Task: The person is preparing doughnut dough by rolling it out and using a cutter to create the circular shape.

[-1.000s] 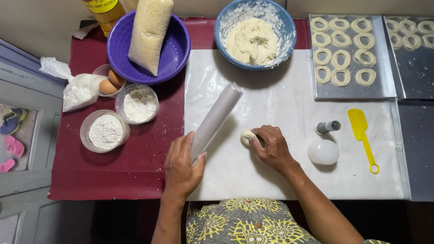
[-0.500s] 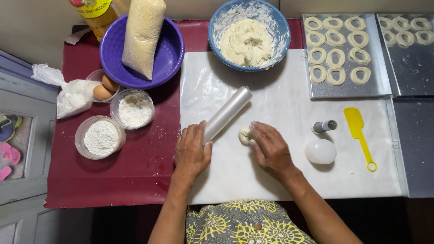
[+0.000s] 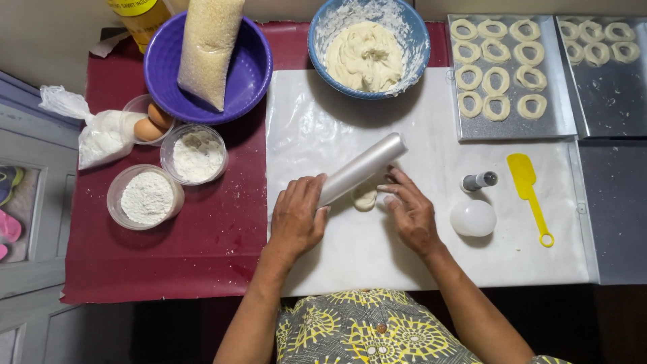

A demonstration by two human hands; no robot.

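At the left of the frame, a dark red cloth [image 3: 202,249] covers the worktop and carries a knotted clear bag of white powder [image 3: 101,135], a small cup holding two brown eggs [image 3: 149,125] and two round clear tubs of white flour [image 3: 146,197]. Above them, at upper left, a purple bowl [image 3: 249,74] holds a long bag of pale grains [image 3: 207,47]. A white plastic sheet [image 3: 377,256] lies over the centre of the worktop. The left hand [image 3: 296,216] rests near the sheet's left edge, fingers curled loosely over the lower end of a silver rolling pin [image 3: 360,170] that lies diagonally, rising toward upper right. A small lump of dough [image 3: 365,199] lies on the sheet just under the pin, between the two hands. The right hand [image 3: 410,212] lies just right of the dough, open, fingers spread, fingertips touching the pin; it grips nothing. At top centre, a blue bowl [image 3: 414,40] contains pale dough. Further right lie a small grey bottle [image 3: 478,180], a white dome-shaped lid [image 3: 473,218] and a yellow spatula [image 3: 529,185]. At upper right, two metal baking trays [image 3: 559,125] carry ring-shaped dough pieces [image 3: 499,77].
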